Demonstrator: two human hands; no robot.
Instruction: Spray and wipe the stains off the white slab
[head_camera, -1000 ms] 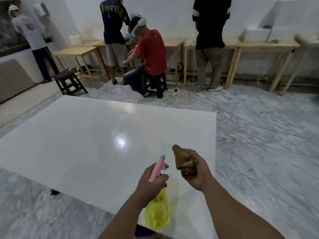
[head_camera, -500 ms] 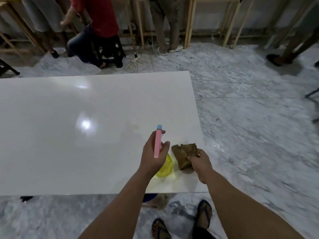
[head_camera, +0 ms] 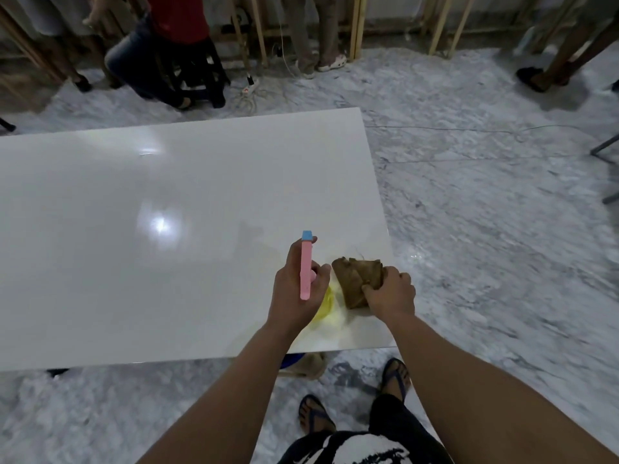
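A large glossy white slab fills the left and middle of the view, raised above the floor. My left hand grips a spray bottle with a pink head, blue nozzle and yellow body, held over the slab's near right corner with the nozzle pointing away from me. My right hand is closed on a crumpled brown cloth right beside the bottle, over the same corner. A faint yellowish tint shows on the slab near the bottle; no distinct stains are visible.
Grey marbled floor surrounds the slab. Several people stand or sit by wooden tables along the far wall. A power strip with cables lies on the floor behind the slab. My sandalled feet are below the slab's near edge.
The view has tilted down from the room to the slab's near right corner. Both hands have lowered toward the slab, still holding bottle and cloth.
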